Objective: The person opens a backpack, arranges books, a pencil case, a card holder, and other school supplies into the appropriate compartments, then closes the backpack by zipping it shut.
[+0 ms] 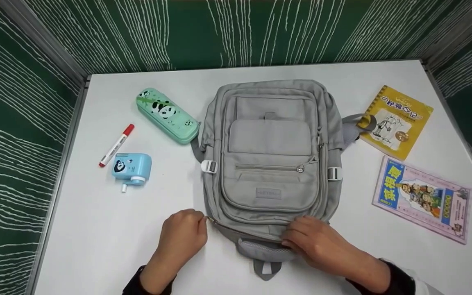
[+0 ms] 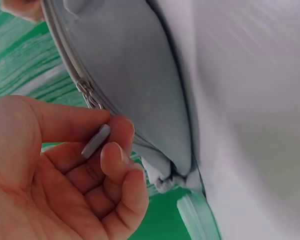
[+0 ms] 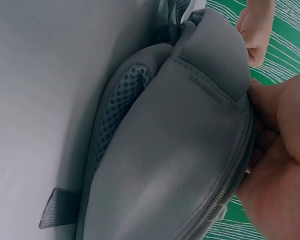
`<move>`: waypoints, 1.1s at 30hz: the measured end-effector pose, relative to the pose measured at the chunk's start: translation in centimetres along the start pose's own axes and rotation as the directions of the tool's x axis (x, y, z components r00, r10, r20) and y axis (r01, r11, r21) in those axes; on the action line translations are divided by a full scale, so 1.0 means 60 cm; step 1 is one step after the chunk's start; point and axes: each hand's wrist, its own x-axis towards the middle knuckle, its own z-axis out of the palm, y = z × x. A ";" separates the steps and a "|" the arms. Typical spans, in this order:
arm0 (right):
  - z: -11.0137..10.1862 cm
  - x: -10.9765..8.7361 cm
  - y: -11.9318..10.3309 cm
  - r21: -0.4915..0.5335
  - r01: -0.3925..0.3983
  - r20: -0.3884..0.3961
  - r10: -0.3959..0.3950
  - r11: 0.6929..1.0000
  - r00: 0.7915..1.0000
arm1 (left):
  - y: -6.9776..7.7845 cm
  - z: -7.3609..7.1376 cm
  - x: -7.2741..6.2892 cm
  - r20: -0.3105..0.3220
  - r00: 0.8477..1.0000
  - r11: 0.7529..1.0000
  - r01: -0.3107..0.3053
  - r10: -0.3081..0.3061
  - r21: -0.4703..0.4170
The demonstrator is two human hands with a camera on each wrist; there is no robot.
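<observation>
A grey backpack (image 1: 273, 180) lies on the table with its pocketed front facing up. At its near left corner my left hand (image 1: 183, 231) pinches a zipper pull (image 2: 96, 141) between thumb and fingers; the metal slider (image 2: 85, 87) shows just beyond the fingertips in the left wrist view. My right hand (image 1: 316, 243) grips the backpack's near edge, right of the middle, with its fingers on the seam beside the zipper (image 3: 217, 202). The right fingertips are partly hidden behind the fabric. A hanging loop (image 1: 266, 268) sticks out toward me between the hands.
Left of the backpack lie a green panda pencil case (image 1: 168, 114), a red-capped marker (image 1: 116, 145) and a blue pencil sharpener (image 1: 132, 168) with a crank. To the right are a yellow book (image 1: 398, 123) and a pink book (image 1: 422, 198). Green patterned panels (image 1: 236, 32) border the table.
</observation>
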 end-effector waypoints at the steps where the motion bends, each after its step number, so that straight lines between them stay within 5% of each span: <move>1: -0.001 0.000 0.000 0.002 0.002 -0.003 -0.002 1.000 1.000 | -0.005 -0.001 0.003 -0.007 1.000 1.000 0.013 -0.013 0.017; 10: -0.001 -0.002 0.004 0.012 0.050 -0.009 -0.050 0.999 0.999 | -0.039 -0.008 0.043 -0.005 0.995 0.993 0.098 -0.098 0.068; 22: 0.002 -0.006 0.006 0.021 0.094 0.035 -0.094 0.995 0.995 | -0.066 -0.005 0.119 -0.012 0.996 0.979 0.084 -0.083 0.184; 33: 0.004 -0.014 0.008 0.020 0.063 0.092 -0.065 0.998 0.994 | -0.075 0.002 0.180 0.046 0.987 0.962 0.142 -0.157 0.235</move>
